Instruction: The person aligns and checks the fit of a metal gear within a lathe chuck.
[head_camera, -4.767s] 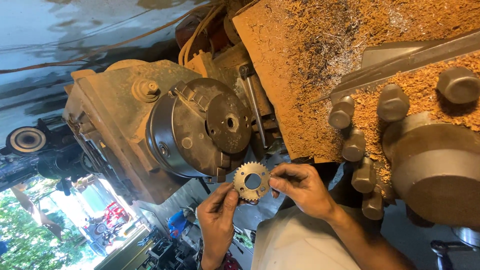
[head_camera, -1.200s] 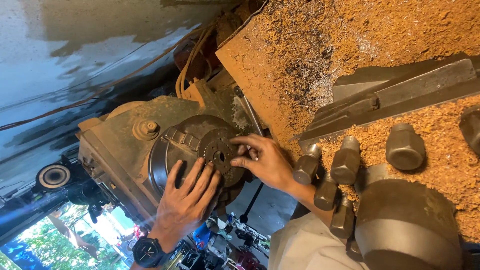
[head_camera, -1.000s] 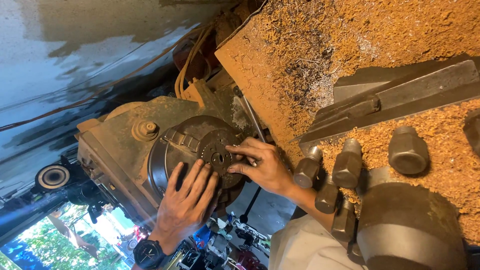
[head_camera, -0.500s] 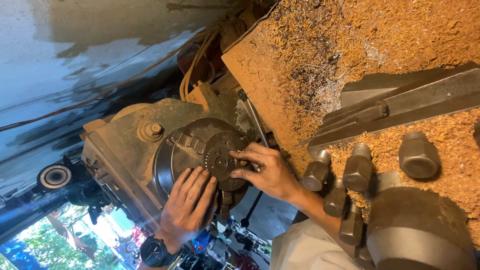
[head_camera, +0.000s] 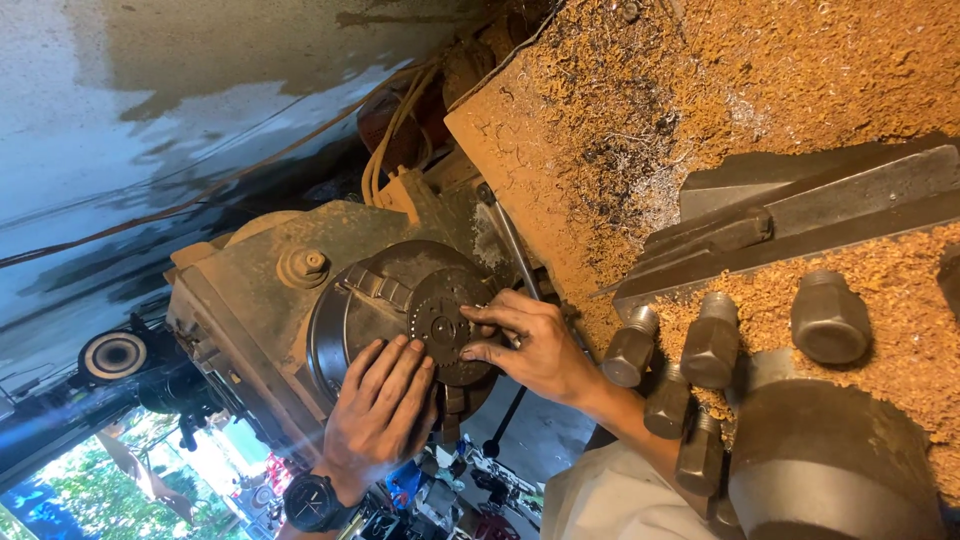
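Observation:
A dark toothed gear (head_camera: 443, 322) sits against the face of the round lathe chuck (head_camera: 372, 300). My right hand (head_camera: 535, 345) pinches the gear's right edge with fingertips and thumb. My left hand (head_camera: 382, 410), with a black watch on the wrist, lies flat against the lower part of the chuck, fingers spread beside the gear. The chuck's centre is hidden behind the gear.
The greasy, dusty headstock (head_camera: 250, 290) carries the chuck. Brown chips cover the lathe bed (head_camera: 650, 110). A tool post with several large square-head bolts (head_camera: 710, 345) stands close to my right forearm. A chuck key (head_camera: 510, 250) leans by the chuck.
The gear, earlier held free in both hands below the chuck, now rests on the chuck face. My right hand's fingers have shifted slightly on the gear while my left hand stays flat on the chuck.

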